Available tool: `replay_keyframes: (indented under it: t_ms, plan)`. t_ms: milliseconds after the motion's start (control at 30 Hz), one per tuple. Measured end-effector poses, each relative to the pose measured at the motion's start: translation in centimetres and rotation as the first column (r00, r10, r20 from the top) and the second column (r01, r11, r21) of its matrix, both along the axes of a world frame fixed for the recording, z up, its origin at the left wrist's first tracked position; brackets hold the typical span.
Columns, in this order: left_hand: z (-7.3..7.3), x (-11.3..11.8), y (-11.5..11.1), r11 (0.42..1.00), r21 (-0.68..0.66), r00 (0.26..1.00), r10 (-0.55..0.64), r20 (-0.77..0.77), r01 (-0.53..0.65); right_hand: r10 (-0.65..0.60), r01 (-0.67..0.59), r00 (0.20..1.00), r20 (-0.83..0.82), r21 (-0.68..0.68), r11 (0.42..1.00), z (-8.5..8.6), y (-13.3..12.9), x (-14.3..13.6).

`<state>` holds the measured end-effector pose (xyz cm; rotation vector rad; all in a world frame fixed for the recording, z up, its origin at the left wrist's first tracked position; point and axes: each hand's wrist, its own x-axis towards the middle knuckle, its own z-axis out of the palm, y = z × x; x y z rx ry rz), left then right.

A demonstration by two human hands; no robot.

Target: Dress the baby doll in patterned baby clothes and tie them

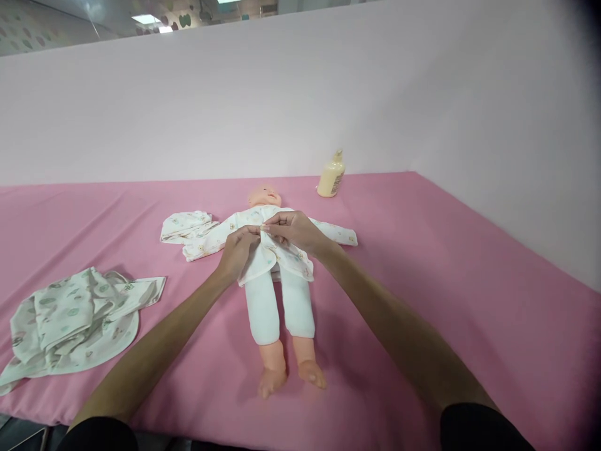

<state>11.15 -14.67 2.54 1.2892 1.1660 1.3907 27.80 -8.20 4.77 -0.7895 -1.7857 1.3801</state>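
A baby doll (271, 362) lies on its back, its head toward the wall and its bare feet toward me. It wears a white printed baby jacket (297, 258) with the sleeves spread out to both sides. Over the doll's belly, my left hand (238, 249) pinches the jacket's front edge. My right hand (292, 227) meets it there, fingers pressed together on the same front opening. The fingertips nearly touch, and whatever small fastening lies between them is hidden. The doll's white cloth legs show below the jacket hem.
A pink sheet (385, 351) covers the table. Crumpled printed cloth (79, 313) lies at the left, and a smaller folded printed garment (185, 225) sits beside the doll's sleeve. A pale yellow pump bottle (331, 176) stands near the white wall (225, 113) at the back.
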Motion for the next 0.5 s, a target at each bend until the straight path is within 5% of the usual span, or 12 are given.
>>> replay_keyframes:
  t_ms: [500]
  plan:
    - [-0.07, -0.15, 0.28, 0.996, 0.002, 0.991, 0.085, -0.103, -0.085, 0.004, -0.004, 1.000, 0.013, 0.045, 0.999, -0.16, -0.81, -0.34]
